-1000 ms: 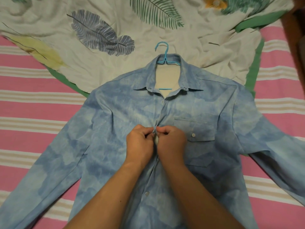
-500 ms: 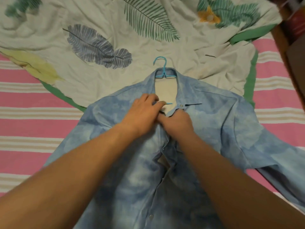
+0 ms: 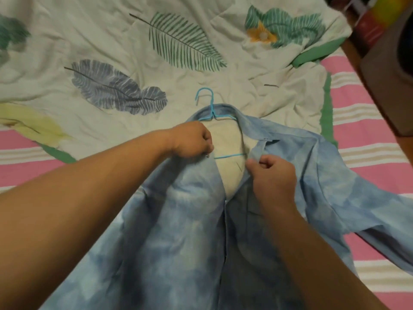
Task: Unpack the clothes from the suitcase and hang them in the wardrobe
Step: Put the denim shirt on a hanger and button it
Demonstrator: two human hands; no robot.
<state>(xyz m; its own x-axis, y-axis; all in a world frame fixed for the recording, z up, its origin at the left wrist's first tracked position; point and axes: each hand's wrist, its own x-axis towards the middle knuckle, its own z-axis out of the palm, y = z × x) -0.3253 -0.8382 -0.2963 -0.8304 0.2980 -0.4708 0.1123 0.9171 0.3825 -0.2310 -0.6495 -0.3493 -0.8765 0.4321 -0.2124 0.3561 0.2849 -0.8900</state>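
1. We see the left hand curled, pinching the left edge of the blue shirt near its collar, beside a small snap.
2. The right hand is curled too, gripping the opposite front edge of the shirt just below the collar.
3. Between the two hands the neck opening is spread apart, and we can see the pale inner back of the shirt there.
4. A blue wire hanger sits inside the shirt; its hook pokes out above the collar and its lower bar crosses the opening.
5. The shirt lies flat on a white leaf-print quilt, which is spread over a pink striped sheet.
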